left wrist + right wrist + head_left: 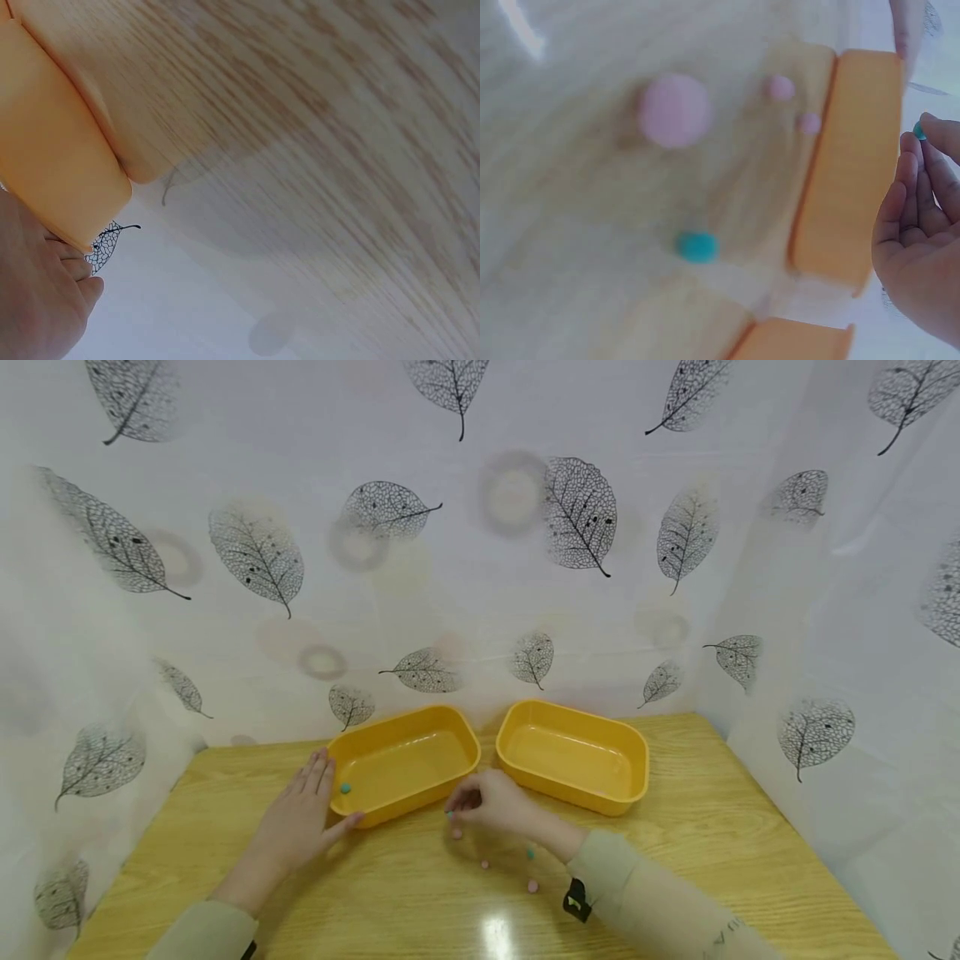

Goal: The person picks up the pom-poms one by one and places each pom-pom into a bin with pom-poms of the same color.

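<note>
Between thumb and forefinger, my right hand pinches a small teal ball, in front of the left yellow tray. My left hand rests against that tray's left end, its fingers straight along the outside and the thumb at the front corner. Inside this tray, near the left end, lies another teal ball. On the table below my right hand are a pink ball, a second pink ball, a larger-looking pink ball and a loose teal ball.
A second yellow tray stands to the right of the first, angled, with a narrow gap between them. Both sit on a wood-grain table near its back edge. A white leaf-print curtain encloses the back and sides.
</note>
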Demonstrator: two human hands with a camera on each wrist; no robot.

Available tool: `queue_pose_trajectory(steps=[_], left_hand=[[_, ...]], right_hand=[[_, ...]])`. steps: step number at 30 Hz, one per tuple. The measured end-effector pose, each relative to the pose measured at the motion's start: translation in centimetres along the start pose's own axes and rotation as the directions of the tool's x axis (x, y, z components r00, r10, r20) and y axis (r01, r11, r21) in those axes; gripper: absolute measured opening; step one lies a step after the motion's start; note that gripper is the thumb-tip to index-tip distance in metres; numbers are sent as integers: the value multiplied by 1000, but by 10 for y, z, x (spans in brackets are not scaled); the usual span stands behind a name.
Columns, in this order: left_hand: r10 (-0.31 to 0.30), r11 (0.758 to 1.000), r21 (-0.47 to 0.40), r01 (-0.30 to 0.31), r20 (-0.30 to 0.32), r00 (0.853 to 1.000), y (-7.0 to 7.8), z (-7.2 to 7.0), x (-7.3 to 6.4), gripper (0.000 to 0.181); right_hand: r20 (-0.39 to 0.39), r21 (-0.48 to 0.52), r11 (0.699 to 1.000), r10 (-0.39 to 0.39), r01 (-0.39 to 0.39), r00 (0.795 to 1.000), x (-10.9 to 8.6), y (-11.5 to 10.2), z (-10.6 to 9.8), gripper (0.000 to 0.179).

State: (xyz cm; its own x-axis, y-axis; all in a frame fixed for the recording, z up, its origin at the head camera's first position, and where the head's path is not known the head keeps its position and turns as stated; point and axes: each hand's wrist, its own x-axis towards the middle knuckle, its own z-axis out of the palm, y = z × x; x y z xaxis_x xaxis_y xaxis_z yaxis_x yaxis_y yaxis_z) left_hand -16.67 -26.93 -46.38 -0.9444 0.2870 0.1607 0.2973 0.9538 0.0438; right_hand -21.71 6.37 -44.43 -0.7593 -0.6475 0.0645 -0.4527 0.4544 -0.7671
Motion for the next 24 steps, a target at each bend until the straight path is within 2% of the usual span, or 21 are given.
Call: queue_pose_trajectory(steps=[9, 15, 24], left_hand=[[5, 1000, 4, -5, -5, 1000, 0, 0, 1, 104], [7, 1000, 16, -7, -6, 1000, -1, -1, 1, 104], [13, 1000, 19, -13, -4, 1000, 1, -2, 1, 104]], right_hand=[[-39, 30, 998, -48, 49, 998, 18, -13, -22, 8], [-80, 55, 998, 4, 0, 997, 33, -12, -28, 12], [-133, 55, 997, 64, -57, 989, 49, -4, -24, 10]])
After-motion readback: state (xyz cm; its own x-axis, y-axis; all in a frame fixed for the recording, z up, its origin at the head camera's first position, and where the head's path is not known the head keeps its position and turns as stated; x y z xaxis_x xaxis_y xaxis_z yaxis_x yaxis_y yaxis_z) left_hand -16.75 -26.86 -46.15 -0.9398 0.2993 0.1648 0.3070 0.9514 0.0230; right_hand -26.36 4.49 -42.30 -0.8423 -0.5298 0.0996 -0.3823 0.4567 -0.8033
